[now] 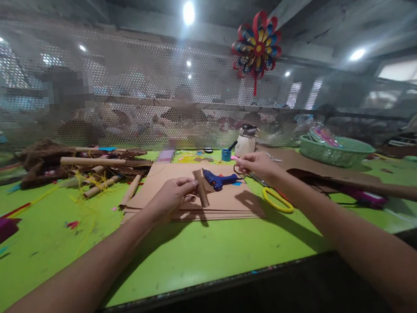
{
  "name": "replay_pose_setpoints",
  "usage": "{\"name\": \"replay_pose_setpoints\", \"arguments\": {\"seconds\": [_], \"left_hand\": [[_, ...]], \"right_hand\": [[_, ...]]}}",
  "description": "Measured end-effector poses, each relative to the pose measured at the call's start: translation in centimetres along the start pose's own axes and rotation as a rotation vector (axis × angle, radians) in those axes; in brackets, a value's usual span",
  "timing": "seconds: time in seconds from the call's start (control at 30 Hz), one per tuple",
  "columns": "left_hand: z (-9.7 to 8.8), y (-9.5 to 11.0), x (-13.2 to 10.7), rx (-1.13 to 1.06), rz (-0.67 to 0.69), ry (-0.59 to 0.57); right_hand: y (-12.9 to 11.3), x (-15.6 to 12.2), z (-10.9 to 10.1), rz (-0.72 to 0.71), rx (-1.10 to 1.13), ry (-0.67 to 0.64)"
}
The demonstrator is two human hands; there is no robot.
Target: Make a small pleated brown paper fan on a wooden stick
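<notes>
Between the fingers and thumb of my left hand (179, 195) is a narrow folded strip of brown paper (201, 188), held upright over stacked brown paper sheets (159, 180). My right hand (256, 166) is closed in a pinch, with a small pink piece (234, 158) showing at its fingertips; its kind is unclear. A blue glue gun (220, 180) lies on the sheets between both hands, its nozzle toward the strip. Yellow-handled scissors (278, 200) rest under my right forearm.
Behind the sheets stand a white bottle (245, 141) and a small blue pot (226, 155). Rolled brown paper (92, 161) and yellow strands pile up at left. On the right are a green basket (335, 151) and a purple tool (367, 197). A perforated screen (144, 84) backs the green table (177, 261).
</notes>
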State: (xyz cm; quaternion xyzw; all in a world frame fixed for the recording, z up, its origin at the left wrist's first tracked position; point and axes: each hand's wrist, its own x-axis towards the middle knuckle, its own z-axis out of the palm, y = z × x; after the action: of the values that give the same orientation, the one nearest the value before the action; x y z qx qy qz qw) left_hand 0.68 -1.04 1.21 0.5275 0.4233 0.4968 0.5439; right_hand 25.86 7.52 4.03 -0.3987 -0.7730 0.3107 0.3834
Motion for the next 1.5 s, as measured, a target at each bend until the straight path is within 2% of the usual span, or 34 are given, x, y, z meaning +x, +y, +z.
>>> {"name": "replay_pose_setpoints", "arguments": {"seconds": [0.03, 0.13, 0.23, 0.37, 0.53, 0.67, 0.8, 0.9, 1.03, 1.13, 1.23, 1.33, 1.5], "left_hand": [[-0.2, 0.1, 0.1, -0.007, 0.024, 0.012], [-0.6, 0.6, 0.4, -0.05, 0.074, 0.042], [-0.5, 0.9, 0.3, -0.093, 0.084, 0.057], [-0.5, 0.8, 0.1, -0.088, 0.138, 0.066], [-0.8, 1.3, -0.5, -0.13, 0.168, 0.096], [-0.9, 2.0, -0.9, -0.167, 0.173, 0.125], [-1.2, 2.3, -1.0, -0.22, 0.192, 0.122], [-1.7, 2.6, -0.9, -0.277, 0.195, 0.15], [-2.0, 2.8, -0.8, -0.334, 0.173, 0.194], [-2.0, 2.8, -0.8, -0.37, 0.161, 0.223], [-2.0, 2.8, -0.8, -0.395, 0.146, 0.242], [-1.9, 3.0, -1.0, -0.389, 0.141, 0.281], [-1.7, 3.3, -1.1, -0.355, 0.143, 0.327]], "right_hand": [[0.4, -0.3, -1.4, -0.006, -0.222, -0.009], [1.7, -2.5, -4.8, 0.043, -0.815, -0.165], [3.1, -5.4, -6.4, 0.2, -1.044, -0.293], [4.7, -7.3, -6.1, 0.292, -1.015, -0.291], [7.0, -6.3, -5.2, 0.388, -0.828, -0.268], [8.4, -5.5, -5.3, 0.462, -0.825, -0.133], [8.3, -6.1, -6.1, 0.466, -0.726, -0.046], [6.8, -7.6, -6.4, 0.397, -0.506, 0.029], [2.2, -9.6, -4.6, 0.316, -0.201, 0.148], [-2.0, -9.9, -1.3, 0.154, -0.066, 0.073], [-4.8, -9.1, 2.2, 0.13, -0.132, -0.041], [-5.4, -8.0, 4.6, 0.131, -0.223, -0.125], [-4.4, -6.8, 6.5, 0.04, -0.194, -0.178]]}}
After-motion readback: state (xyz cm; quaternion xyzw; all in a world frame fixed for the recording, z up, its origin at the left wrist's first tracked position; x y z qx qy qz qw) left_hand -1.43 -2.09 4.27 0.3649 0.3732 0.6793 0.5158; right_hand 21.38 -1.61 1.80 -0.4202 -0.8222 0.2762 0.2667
